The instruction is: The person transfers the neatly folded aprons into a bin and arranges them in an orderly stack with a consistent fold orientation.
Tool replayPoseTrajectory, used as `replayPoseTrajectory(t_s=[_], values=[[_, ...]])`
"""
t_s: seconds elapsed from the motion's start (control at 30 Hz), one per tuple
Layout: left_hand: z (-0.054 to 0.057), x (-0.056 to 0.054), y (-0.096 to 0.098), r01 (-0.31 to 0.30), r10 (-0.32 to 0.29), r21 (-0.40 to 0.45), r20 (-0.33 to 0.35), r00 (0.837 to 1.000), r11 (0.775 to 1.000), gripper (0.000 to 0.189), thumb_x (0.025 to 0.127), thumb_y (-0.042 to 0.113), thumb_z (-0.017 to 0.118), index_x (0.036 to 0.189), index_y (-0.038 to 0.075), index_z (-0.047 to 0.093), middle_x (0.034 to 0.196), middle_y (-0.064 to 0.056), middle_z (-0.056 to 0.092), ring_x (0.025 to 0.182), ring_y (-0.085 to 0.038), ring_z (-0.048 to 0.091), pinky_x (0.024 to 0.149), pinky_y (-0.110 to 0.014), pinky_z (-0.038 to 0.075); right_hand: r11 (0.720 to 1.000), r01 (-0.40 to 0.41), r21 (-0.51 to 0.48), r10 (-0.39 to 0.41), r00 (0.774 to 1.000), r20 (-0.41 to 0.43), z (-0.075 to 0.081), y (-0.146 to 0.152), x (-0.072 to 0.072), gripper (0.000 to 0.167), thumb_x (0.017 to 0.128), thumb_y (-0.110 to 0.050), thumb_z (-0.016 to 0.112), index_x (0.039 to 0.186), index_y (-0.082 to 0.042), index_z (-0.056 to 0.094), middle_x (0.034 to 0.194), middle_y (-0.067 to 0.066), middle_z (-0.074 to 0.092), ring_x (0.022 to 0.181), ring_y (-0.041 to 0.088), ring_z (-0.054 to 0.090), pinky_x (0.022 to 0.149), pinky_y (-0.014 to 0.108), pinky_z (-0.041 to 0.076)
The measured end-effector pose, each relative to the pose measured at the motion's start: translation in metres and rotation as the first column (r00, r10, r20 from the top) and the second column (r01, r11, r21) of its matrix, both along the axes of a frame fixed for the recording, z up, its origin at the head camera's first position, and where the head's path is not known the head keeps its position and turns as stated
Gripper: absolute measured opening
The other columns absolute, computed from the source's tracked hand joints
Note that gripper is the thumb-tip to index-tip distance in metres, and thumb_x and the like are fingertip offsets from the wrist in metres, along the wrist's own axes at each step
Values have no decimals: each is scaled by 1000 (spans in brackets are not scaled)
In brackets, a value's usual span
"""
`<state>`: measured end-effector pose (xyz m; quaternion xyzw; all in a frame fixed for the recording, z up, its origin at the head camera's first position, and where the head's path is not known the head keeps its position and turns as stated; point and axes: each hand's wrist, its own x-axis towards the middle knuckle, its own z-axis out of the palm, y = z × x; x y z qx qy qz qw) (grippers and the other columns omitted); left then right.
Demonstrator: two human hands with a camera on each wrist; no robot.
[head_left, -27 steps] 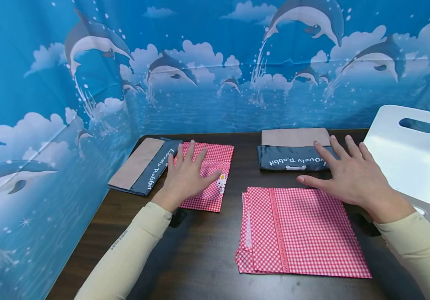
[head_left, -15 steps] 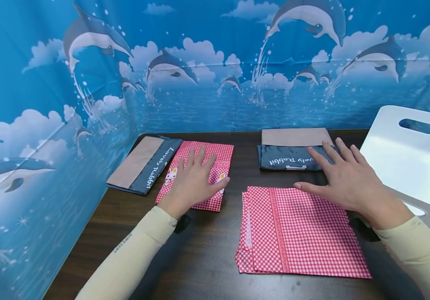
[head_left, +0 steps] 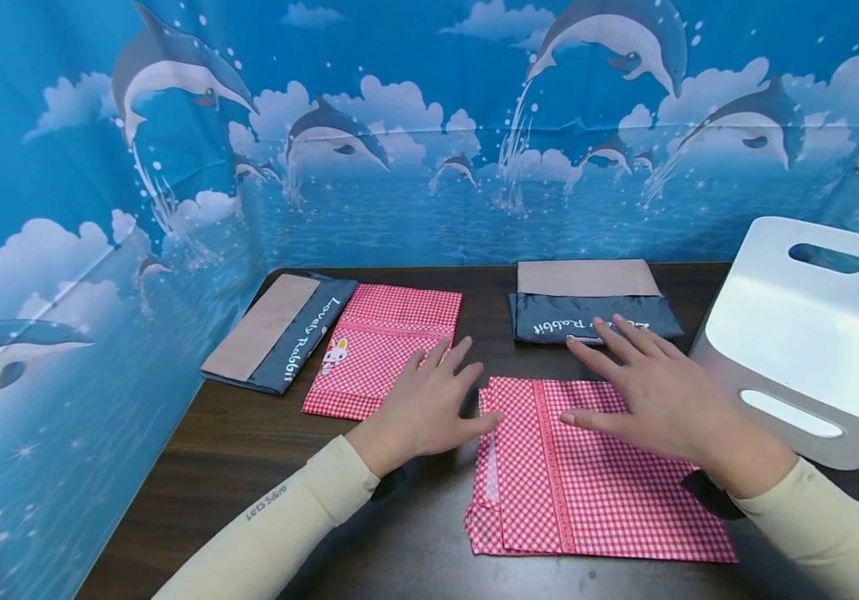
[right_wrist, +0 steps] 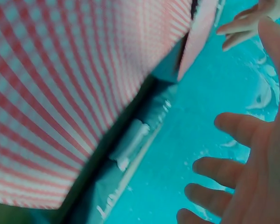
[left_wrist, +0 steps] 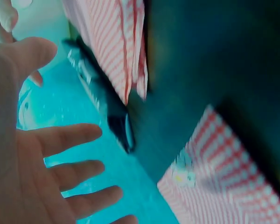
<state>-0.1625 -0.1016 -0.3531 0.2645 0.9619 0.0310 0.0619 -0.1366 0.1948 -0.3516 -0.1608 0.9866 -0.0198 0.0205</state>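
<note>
My left hand (head_left: 423, 410), fingers spread, hovers between two red gingham cloths and holds nothing. Behind it lies the smaller folded gingham cloth (head_left: 369, 367), with a white rabbit patch showing. My right hand (head_left: 657, 392), also spread and holding nothing, is over the upper part of the larger folded gingham cloth (head_left: 624, 508), which has a lace strip down it. In the right wrist view, the fingers (right_wrist: 224, 172) stand apart from the larger cloth (right_wrist: 60, 93). The left wrist view shows the left palm (left_wrist: 32, 172) with a gap to the smaller cloth (left_wrist: 224, 172).
A folded navy and beige "Lovely Rabbit" cloth (head_left: 260, 333) lies at the table's back left. Another one (head_left: 586, 279) lies at the back, beyond my right hand. A white plastic bin (head_left: 811, 325) with handle slots stands at right. A dolphin-print curtain (head_left: 399, 208) hangs behind the table.
My left hand has moved right and nearer, off the smaller gingham cloth, uncovering its rabbit patch. My right hand has shifted left and nearer, over the larger cloth. The cloths keep their places.
</note>
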Motion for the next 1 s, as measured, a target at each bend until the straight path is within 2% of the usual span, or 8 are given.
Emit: replayPoseTrajectory(t_s=[0.17,0.37,0.53,0.7,0.87,1.0], values=[[-10,9,9,55,-55,-10,56,997,998,77,97,68,62,158,21,56,175,-9,37,161,-41,36,126,-66,33,997,-55,-50,55,998,-3,-17,-4,7,101,86,-94,48,163,-29,48,172,21,38,159,52,33,120,77,30],[-24,17,16,113,-111,-7,115,987,994,79,98,67,63,163,23,49,176,-3,37,161,-38,37,127,-64,34,991,-90,-94,94,995,41,-34,-6,11,97,86,-93,51,160,-31,53,170,17,44,157,50,39,119,76,34],[-31,22,18,152,-145,-53,118,982,987,75,99,67,61,160,24,52,173,0,43,159,-35,41,127,-62,35,989,-109,-103,117,991,70,-45,-6,13,96,85,-91,55,159,-30,55,169,16,47,155,48,43,117,76,38],[-36,20,18,159,-150,-79,113,982,984,75,100,65,62,161,22,52,172,-1,44,158,-34,43,127,-60,36,988,-121,-96,129,988,83,-51,-6,13,98,84,-90,59,160,-29,54,168,16,48,154,49,45,113,77,41],[-38,15,19,155,-146,-75,111,983,985,76,100,62,64,163,22,49,173,-4,42,158,-35,42,127,-60,36,991,-112,-70,118,990,81,-51,-7,8,97,83,-87,63,160,-28,54,167,17,49,152,49,46,114,76,41],[-39,10,17,143,-137,-77,72,988,987,72,103,57,63,163,19,49,173,-8,42,158,-36,43,127,-58,38,993,-100,-55,104,992,71,-50,-7,5,96,84,-87,63,158,-26,56,165,19,51,150,49,49,112,75,44]])
